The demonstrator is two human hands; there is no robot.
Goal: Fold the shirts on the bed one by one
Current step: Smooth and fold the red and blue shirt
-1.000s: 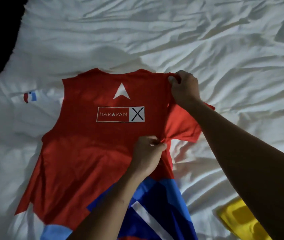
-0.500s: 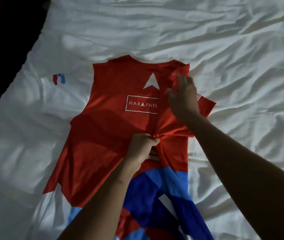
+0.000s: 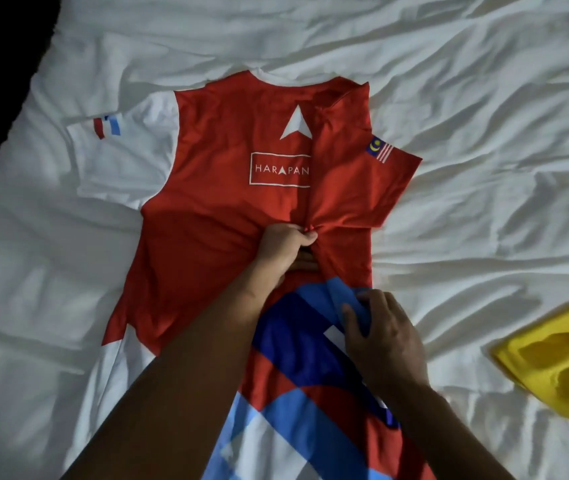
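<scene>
Caught the job early, by the look of it: just the first lengthwise fold under way on the red shirt [image 3: 213, 220], spread back-up across the middle of the bed [image 3: 449, 81]. Had the right side turned in over the back, hiding the end of the HARAPAN lettering [image 3: 281, 169], with the flagged red sleeve [image 3: 376, 181] poking out to the right and not yet tucked back. Showed the white sleeve [image 3: 123, 161] and the whole left side flat and unfolded. Pinched a small bunch of red cloth at mid-body, right on the fold line, with the left hand [image 3: 283, 249], fingers curled tight on it. Gripped the light-blue edge lower down with the right hand [image 3: 385, 337], thumb and fingers closed on the cloth, probably to carry the crease down toward the hem. Could not see the hem itself, cut off at the bottom of the view. Judged the remainder on this shirt as most of the work: settling the right fold, tucking the sleeve, bringing the left side across, then doubling bottom to top. Noted a crumpled yellow garment [image 3: 560, 368] near the right edge of the bed, well apart from the red shirt, unfolded and likely next in line. Spotted no finished, folded shirt anywhere in view.
</scene>
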